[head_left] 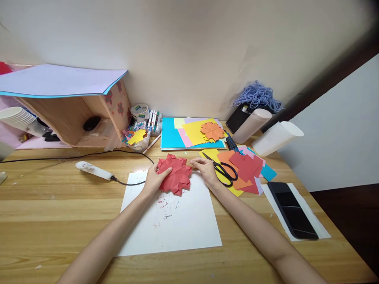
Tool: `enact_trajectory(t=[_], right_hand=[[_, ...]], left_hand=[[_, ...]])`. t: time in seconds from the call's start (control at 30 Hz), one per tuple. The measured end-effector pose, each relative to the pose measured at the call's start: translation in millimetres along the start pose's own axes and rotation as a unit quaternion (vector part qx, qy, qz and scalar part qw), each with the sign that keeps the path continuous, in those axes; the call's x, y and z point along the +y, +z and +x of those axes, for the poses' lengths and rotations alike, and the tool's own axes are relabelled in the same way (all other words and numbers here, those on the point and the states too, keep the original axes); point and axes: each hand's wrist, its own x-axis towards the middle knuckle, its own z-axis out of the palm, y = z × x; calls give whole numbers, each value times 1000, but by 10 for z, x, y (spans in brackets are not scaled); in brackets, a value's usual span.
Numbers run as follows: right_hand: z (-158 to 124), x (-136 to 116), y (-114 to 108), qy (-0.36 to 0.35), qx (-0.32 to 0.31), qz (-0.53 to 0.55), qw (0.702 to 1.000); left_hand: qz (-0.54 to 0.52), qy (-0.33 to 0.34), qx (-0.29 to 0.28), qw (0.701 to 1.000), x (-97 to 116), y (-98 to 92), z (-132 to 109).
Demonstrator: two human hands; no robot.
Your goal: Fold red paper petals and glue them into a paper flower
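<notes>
A red paper flower with folded, pointed petals is held over the white sheet. My left hand grips its left side, the thumb lying on top of the paper. At the flower's right edge, my right hand has its thumb and fingertips pinched together. What they hold, if anything, is too small to make out. Just right of that hand, black-handled scissors lie on loose coloured paper pieces. Red and dark marks spot the white sheet.
A white glue gun with a black cord lies left. Behind are stacked coloured sheets bearing an orange paper flower, markers and a box shelf. Rightward are a phone and white cylinders.
</notes>
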Motion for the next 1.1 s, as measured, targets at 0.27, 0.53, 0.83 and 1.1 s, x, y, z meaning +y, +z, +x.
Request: enact_trajectory(t=[0.27, 0.53, 0.83, 1.1], right_hand=[[-69, -82, 49, -100, -65, -53, 991], [-103, -51, 40, -142, -47, -123, 981], [-204, -169, 109, -218, -66, -197, 954], [-257, -160, 130, -237, -56, -231, 942]], left_hand=[[5, -3, 6, 1000, 25, -4, 10], [5, 2, 8, 1000, 25, -17, 9], [26, 2, 10, 1000, 34, -5, 10], [8, -15, -26, 1000, 38, -27, 12]])
